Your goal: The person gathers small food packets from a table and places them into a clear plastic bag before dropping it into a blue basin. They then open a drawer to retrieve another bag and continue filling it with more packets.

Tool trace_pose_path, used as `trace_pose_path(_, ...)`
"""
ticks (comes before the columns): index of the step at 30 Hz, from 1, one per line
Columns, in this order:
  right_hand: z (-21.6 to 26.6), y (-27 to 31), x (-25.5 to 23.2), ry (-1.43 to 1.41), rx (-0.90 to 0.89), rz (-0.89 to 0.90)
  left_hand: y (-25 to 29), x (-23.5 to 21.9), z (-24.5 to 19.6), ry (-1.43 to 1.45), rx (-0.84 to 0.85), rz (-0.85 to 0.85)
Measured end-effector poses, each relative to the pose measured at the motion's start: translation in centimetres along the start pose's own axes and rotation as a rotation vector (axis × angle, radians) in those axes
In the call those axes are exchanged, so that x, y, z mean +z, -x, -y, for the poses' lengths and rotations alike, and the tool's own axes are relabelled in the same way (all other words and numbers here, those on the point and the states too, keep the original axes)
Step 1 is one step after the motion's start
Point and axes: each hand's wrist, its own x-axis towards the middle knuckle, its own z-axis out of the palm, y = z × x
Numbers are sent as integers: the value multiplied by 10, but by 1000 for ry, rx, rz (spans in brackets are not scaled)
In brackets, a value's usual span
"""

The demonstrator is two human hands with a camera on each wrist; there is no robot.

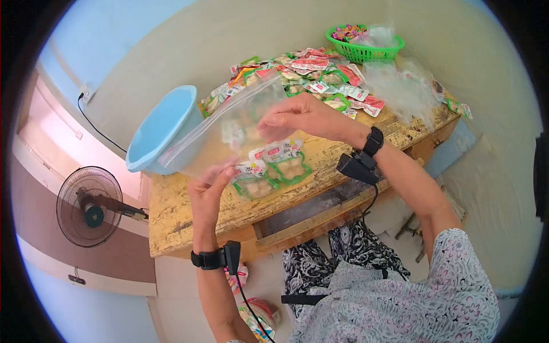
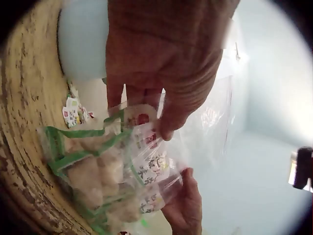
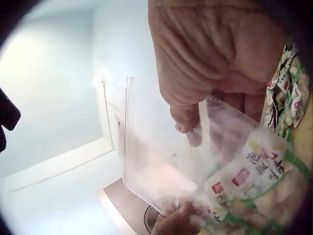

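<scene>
A clear plastic zip bag is stretched between both hands over the table, its zip edge toward the upper left. My left hand pinches the bag's near side, thumb in front, beside a snack packet. A second packet hangs beside it; both have green borders, white labels and pale pieces showing through. My right hand holds the bag's far side with bent fingers, partly hidden behind plastic in the right wrist view. Through the film, a white label shows.
Many packets are heaped at the back of the worn wooden table. A blue basin stands left; a green basket and loose clear bags are back right. A drawer is pulled out in front. A fan is at left.
</scene>
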Motion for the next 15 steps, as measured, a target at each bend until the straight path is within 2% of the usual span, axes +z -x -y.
trace_pose_path(6, 9, 2, 3, -43, 160, -55, 0, 1, 4, -6, 16, 22)
trace_pose_path(12, -1, -2, 4, -121, 250, -95, 5, 14, -3, 30, 37, -60)
trace_pose_path(15, -16, -8, 1, -57, 272, -185, 6, 16, -3, 38, 46, -64)
